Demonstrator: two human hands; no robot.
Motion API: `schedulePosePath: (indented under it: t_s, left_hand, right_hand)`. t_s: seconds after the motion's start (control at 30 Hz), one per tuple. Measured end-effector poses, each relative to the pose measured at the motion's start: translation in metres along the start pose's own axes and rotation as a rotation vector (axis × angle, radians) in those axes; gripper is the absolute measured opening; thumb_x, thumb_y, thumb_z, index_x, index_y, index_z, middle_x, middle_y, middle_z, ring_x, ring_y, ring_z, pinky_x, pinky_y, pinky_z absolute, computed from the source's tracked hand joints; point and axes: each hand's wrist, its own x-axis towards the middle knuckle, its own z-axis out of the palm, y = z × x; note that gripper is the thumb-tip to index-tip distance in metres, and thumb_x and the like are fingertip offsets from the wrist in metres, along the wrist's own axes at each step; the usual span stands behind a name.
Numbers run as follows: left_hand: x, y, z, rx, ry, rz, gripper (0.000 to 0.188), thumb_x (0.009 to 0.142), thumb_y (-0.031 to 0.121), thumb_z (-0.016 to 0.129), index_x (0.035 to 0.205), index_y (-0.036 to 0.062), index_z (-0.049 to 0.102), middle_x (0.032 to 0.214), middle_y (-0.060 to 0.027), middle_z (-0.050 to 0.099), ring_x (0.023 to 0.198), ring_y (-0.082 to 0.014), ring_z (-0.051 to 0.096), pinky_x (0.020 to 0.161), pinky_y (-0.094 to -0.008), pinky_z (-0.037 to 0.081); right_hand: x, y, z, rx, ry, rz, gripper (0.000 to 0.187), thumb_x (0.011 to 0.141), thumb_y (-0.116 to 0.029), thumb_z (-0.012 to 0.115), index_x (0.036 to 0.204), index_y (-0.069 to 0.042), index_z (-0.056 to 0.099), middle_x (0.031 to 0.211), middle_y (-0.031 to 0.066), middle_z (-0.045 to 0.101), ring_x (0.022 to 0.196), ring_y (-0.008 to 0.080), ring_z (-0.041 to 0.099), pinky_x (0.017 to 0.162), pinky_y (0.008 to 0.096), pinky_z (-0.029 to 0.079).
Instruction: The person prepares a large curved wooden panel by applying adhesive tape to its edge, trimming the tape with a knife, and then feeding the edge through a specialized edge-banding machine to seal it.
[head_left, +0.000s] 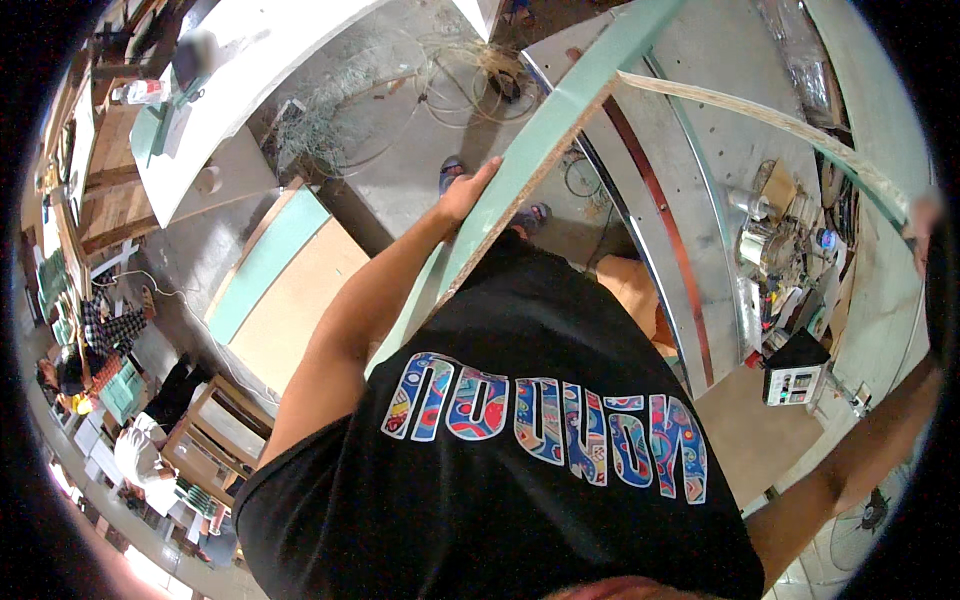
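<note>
A large green-faced wooden frame with raw board edges stands around the front of my body. My left hand grips its left side panel, fingers lying over the green face. A curved crosspiece runs from that panel toward the far right. At the right rim of the head view, my right hand is dark and blurred beside the crosspiece's end and the frame's right side; its fingers cannot be made out clearly.
Past the frame lies a grey curved panel with a red-brown strip. A green and tan box stands at left, below a white panel. Coiled wire and shavings litter the floor. Tools crowd the right; people sit far left.
</note>
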Motion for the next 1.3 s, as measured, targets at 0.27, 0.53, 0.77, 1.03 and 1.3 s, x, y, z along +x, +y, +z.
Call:
schedulePosePath:
  t_s: [0.27, 0.53, 0.77, 1.03, 1.3]
  left_hand:
    - [-0.042, -0.011, -0.013, -0.120, 0.062, 0.059, 0.069, 0.104, 0.072, 0.042, 0.092, 0.0104, 0.071, 0.076, 0.0005, 0.059, 0.067, -0.0124, 0.053, 0.063, -0.0290, 0.044]
    - [-0.056, -0.013, -0.034, -0.169, 0.100, 0.009, 0.072, 0.106, 0.072, 0.035, 0.098, 0.0109, 0.072, 0.079, 0.0000, 0.063, 0.066, -0.0121, 0.053, 0.062, -0.0294, 0.044]
    - [-0.055, 0.007, -0.037, -0.187, 0.164, 0.153, 0.083, 0.104, 0.074, 0.037, 0.116, -0.0004, 0.073, 0.083, -0.0096, 0.069, 0.070, -0.0198, 0.063, 0.070, -0.0344, 0.055]
    - [-0.080, 0.045, -0.065, 0.053, 0.269, 0.293, 0.080, 0.100, 0.068, 0.057, 0.102, -0.0101, 0.072, 0.085, -0.0096, 0.070, 0.077, -0.0152, 0.062, 0.072, -0.0349, 0.051]
    - [-0.079, 0.049, -0.092, 0.239, 0.232, 0.361, 0.076, 0.099, 0.068, 0.060, 0.094, -0.0074, 0.073, 0.076, -0.0028, 0.064, 0.075, -0.0120, 0.057, 0.067, -0.0330, 0.049]
  right_hand:
    - [-0.035, 0.057, 0.107, 0.458, -0.459, -0.096, 0.028, 0.102, -0.023, 0.063, 0.118, 0.000, 0.064, 0.097, 0.0107, 0.070, 0.081, 0.0190, 0.067, 0.077, 0.0347, 0.054]
    - [0.009, 0.044, 0.246, -0.022, -0.936, -0.283, 0.038, 0.098, -0.010, 0.060, 0.134, 0.001, 0.060, 0.106, 0.0101, 0.074, 0.098, 0.0207, 0.070, 0.093, 0.0357, 0.054]
    - [0.094, 0.027, 0.316, 0.596, -0.654, -0.359, 0.079, 0.099, -0.030, 0.073, 0.158, 0.005, 0.035, 0.147, 0.0196, 0.056, 0.134, 0.0225, 0.058, 0.113, 0.0347, 0.046]
    - [0.154, -0.048, 0.349, 0.466, -0.095, -0.381, 0.074, 0.095, -0.051, 0.076, 0.135, 0.008, 0.055, 0.116, 0.0230, 0.070, 0.104, 0.0270, 0.071, 0.093, 0.0373, 0.056]
    - [0.104, -0.042, 0.299, 0.235, 0.000, -0.479, 0.034, 0.107, -0.031, 0.059, 0.103, 0.002, 0.062, 0.077, 0.0170, 0.064, 0.068, 0.0279, 0.062, 0.069, 0.0417, 0.051]
